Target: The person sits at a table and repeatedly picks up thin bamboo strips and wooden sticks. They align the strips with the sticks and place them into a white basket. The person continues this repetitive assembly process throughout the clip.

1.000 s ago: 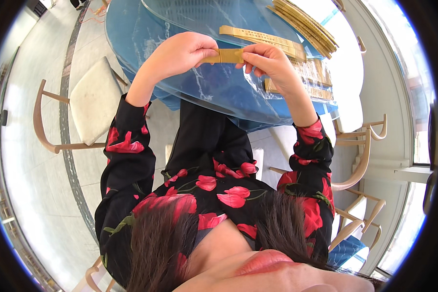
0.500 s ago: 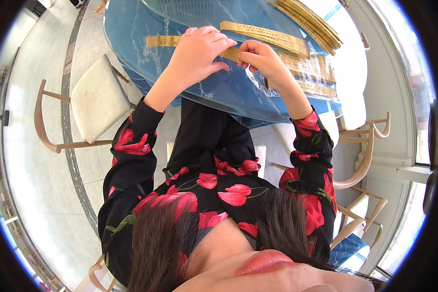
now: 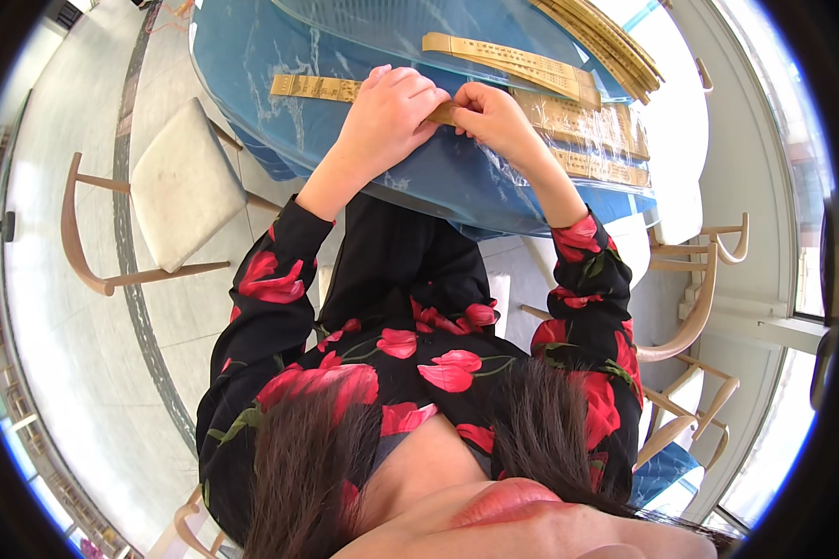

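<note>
A long flat gold strip (image 3: 313, 87) with dark printed marks lies across the blue marbled table, and its middle runs out of sight under my left hand. Over it, my left hand (image 3: 391, 114) curls with fingers pressed together near the strip's right end. My right hand (image 3: 494, 115) pinches that right end between thumb and fingers, the two hands nearly touching. Just beyond sits a looped gold band (image 3: 517, 63), flattened, with rows of print. Beside my right hand are gold strips in clear plastic wrap (image 3: 592, 130).
A pile of gold strips (image 3: 608, 45) rests at the table's far right. The blue table (image 3: 238, 65) has a curved edge in front of me. A cream-seated wooden chair (image 3: 182, 182) stands to the left, and more wooden chairs (image 3: 685, 326) are on the right.
My left hand has come slightly nearer and to the right, its fingers now closed down by the strip's end. My right hand stays pinched on the end, which has turned and is more covered.
</note>
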Demonstrator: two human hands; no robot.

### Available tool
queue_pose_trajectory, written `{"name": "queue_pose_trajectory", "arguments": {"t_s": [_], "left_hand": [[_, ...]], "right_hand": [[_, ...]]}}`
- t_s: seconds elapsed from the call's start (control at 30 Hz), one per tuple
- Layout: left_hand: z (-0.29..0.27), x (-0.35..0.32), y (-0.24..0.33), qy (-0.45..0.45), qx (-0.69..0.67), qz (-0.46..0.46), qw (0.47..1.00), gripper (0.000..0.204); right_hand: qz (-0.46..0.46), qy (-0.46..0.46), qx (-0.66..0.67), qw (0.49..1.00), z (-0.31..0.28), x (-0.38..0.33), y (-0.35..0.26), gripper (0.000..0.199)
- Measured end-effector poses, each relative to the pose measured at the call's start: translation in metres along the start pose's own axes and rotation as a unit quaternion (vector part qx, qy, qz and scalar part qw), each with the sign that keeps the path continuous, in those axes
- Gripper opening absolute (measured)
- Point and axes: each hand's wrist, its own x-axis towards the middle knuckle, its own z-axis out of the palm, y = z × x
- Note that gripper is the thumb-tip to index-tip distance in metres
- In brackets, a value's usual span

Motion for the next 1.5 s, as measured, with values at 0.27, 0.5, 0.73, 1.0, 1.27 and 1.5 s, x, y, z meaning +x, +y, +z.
{"name": "queue_pose_trajectory", "arguments": {"t_s": [0.27, 0.5, 0.73, 1.0, 1.27, 1.5], "left_hand": [[-0.003, -0.007, 0.000, -0.013, -0.054, -0.017, 0.998, 0.038], [-0.004, -0.007, 0.002, 0.007, -0.088, -0.019, 0.996, 0.042], [-0.006, -0.012, 0.001, 0.017, -0.130, -0.075, 0.988, 0.041], [-0.006, -0.010, 0.003, 0.057, -0.140, -0.062, 0.987, 0.037], [0.000, -0.008, 0.005, 0.036, -0.155, -0.078, 0.984, 0.037], [-0.001, -0.013, 0.001, 0.052, -0.146, -0.075, 0.985, 0.038]], "right_hand": [[0.010, -0.030, 0.038, 0.999, 0.003, -0.005, -0.008, 0.015], [-0.003, 0.002, -0.007, 1.000, 0.002, -0.007, -0.010, 0.013], [0.007, 0.007, -0.075, 0.997, -0.015, -0.008, -0.045, 0.022], [-0.202, 0.303, -0.231, 0.902, -0.088, 0.086, -0.088, 0.026], [-0.305, 0.506, -0.395, 0.703, -0.191, 0.254, -0.090, 0.035], [-0.268, 0.504, -0.395, 0.720, -0.153, 0.287, -0.131, 0.031]]}}
